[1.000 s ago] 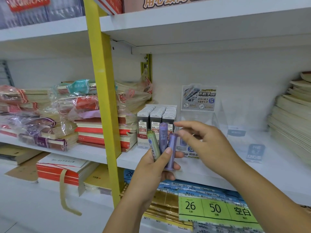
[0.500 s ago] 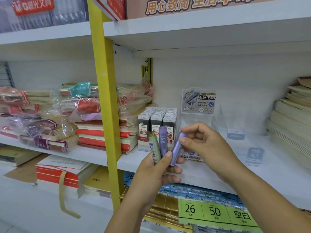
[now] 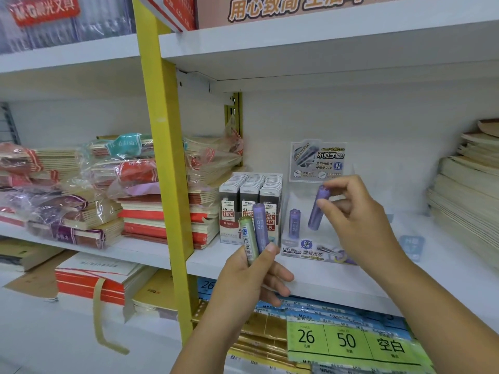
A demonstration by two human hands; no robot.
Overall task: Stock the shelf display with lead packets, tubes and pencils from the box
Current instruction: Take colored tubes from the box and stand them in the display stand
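The right grip (image 3: 359, 220) is pinching a purple tube (image 3: 318, 209), now pulled clear of the left grip (image 3: 251, 279) and tilting over the display (image 3: 316, 251) just below it. A second ago that tube was sitting with the others; the left grip is now holding only a green tube (image 3: 248, 238) and a lilac tube (image 3: 259, 225). A stocked tube (image 3: 294, 222) is already standing in the display, left of the right grip. Slotting this one in looks to be next.

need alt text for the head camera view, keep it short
The right hand pinches a purple plastic lead tube, tilted, at a clear display stand on the white shelf, where one matching tube already stands. The left hand holds a green tube and a second purple tube upright. Stacked notebooks sit alongside.
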